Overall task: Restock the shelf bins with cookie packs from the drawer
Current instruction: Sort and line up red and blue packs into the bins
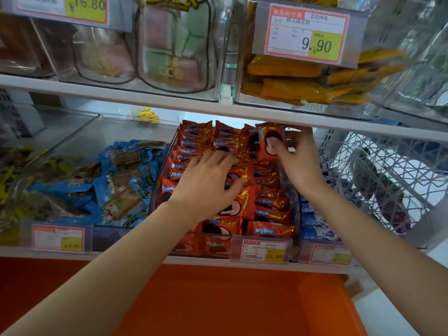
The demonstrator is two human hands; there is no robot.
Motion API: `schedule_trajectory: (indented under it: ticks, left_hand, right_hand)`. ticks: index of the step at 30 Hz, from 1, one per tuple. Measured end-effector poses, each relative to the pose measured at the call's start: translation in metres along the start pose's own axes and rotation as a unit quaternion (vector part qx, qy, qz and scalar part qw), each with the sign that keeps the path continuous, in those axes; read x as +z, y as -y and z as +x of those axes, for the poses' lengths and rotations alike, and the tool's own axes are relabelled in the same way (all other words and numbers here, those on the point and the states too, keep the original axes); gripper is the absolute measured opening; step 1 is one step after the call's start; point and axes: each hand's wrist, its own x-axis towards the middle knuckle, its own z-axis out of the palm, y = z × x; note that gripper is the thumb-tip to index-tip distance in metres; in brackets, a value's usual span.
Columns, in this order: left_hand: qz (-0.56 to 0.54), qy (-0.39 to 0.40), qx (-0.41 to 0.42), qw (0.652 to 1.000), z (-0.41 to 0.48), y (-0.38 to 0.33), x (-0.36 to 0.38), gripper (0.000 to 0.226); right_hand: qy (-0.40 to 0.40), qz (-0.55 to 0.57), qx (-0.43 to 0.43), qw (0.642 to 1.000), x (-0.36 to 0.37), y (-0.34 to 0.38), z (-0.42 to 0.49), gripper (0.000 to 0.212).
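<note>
Your left hand (211, 180) lies flat on the red cookie packs (271, 214), fingers straight and spread apart, palm down, gripping nothing. Under it the packs fill the clear bin (167, 151) in rows, some on edge and some lying flat. Just right of that hand and a little farther from you, your right hand (298, 163) pinches a single cookie pack (269, 141) between thumb and fingers. The pack stands upright with its printed face toward you, at the back right of the same bin, its top edge just under the shelf board (169, 103).

Left of your left hand, past the bin's clear wall, sits a heap of blue snack packs (126, 180). Right of your right wrist there are blue-and-white packs (315, 221), and beyond them a white lattice basket (388, 178). Below both forearms, nearer you, a price tag (263, 251) hangs on the bin's front, and under that lies the orange drawer (230, 299); whether any packs remain in it you cannot tell from here.
</note>
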Motion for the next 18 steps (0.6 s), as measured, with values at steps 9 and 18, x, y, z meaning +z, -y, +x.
schedule_trajectory:
  ticks: [9,18]
  left_hand:
    - [0.031,-0.024,0.002,0.999,-0.002,0.002,0.013,0.061]
    - [0.028,-0.027,-0.002,0.999,-0.001,0.002,0.017,0.051]
  right_hand:
    - [0.151,-0.316,-0.069,0.934,0.032,-0.035,0.054,0.043]
    - [0.111,-0.249,-0.073,0.959,0.04,-0.046,0.066,0.024]
